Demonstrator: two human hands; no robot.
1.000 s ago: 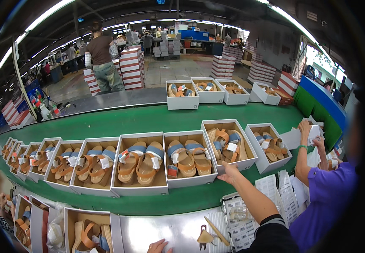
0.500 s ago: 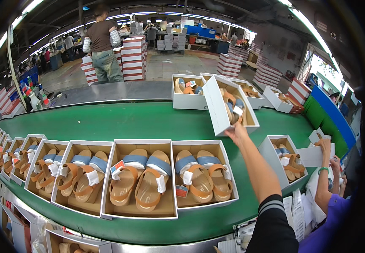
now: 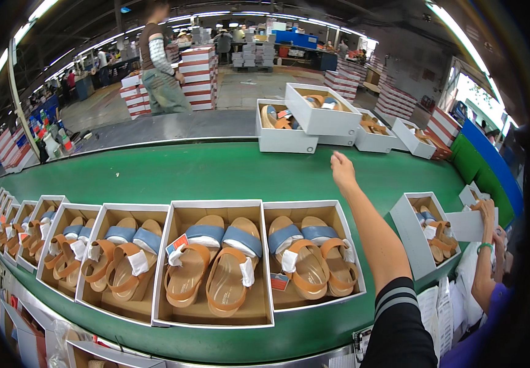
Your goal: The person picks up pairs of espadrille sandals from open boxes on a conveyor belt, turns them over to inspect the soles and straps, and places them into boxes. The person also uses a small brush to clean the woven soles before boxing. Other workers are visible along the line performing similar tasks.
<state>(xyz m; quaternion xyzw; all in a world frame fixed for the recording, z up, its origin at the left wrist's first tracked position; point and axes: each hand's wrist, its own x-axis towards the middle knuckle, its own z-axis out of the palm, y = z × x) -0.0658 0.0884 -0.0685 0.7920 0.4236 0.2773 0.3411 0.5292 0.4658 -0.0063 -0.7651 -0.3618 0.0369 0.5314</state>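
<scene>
Nearby, open boxes of tan sandals (image 3: 213, 264) lined on the green belt (image 3: 203, 172), right hand (image 3: 343, 170) stretched out, loosely curled and empty, well short of a white box (image 3: 321, 110) tilted on other boxes (image 3: 280, 129) beyond.

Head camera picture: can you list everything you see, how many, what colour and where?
Open shoe boxes: about seven, white, in a row along the near edge of the belt, each with a pair of tan sandals with blue straps.
Far boxes: about five, white, across the belt; one lies tilted on top of the others.
Conveyor belt: one, green, running left to right.
Stacked boxes: many, red and white, on the floor behind.
Co-worker's box: one, white, at right, beside another person's hands.
Right hand: one, empty, stretched out over the belt towards the far boxes.
Left hand: not in view.
</scene>
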